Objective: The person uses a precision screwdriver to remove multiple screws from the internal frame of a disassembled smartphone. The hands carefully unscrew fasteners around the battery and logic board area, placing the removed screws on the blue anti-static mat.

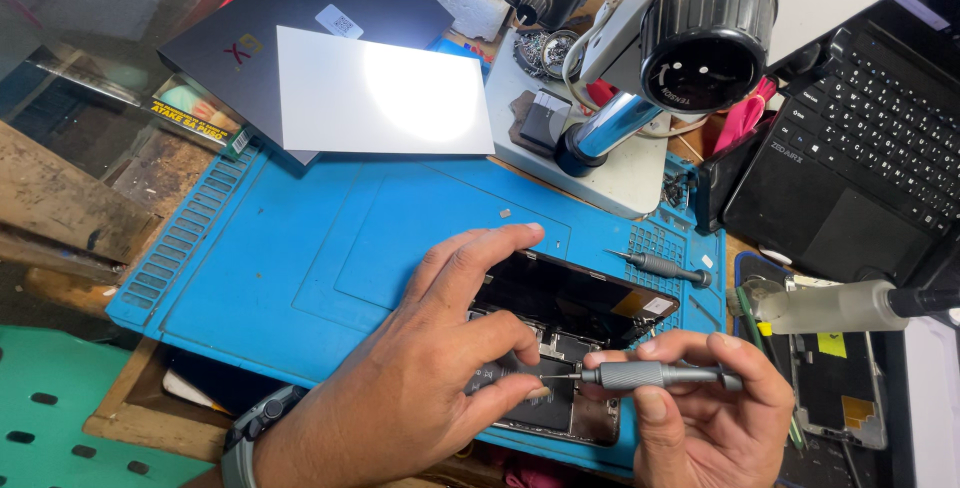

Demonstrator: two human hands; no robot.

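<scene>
Head view, L to R. Green tray (70, 408), bottom-left corner. Blue mat (300, 248) covers mid surface; its left edge has a ridged slot strip. Dark laptop (300, 18) lies at the mat's top edge w/ a white sheet (385, 93) on it, brightly lit. Left hand (420, 378) comes in from bottom centre, watch (255, 428) at the wrist; fingers curl over an opened phone (570, 318), index tip resting on the phone's top edge, thumb and middle finger pressed on its internals. Phone lies on the mat, lower right of centre, screen half lifted and tilted, innards exposed beneath. Right hand (700, 408), bottom right; fingers pinch a grey screwdriver (650, 376) held about level, tip pointing left and meeting the phone's innards just beside the left fingertips. Second screwdriver (660, 266) lies on the mat just above the phone. Microscope (690, 38) stands above, on a white base (620, 168). Black keyboard (870, 138) at far right. Below it, another opened phone (840, 388).
</scene>
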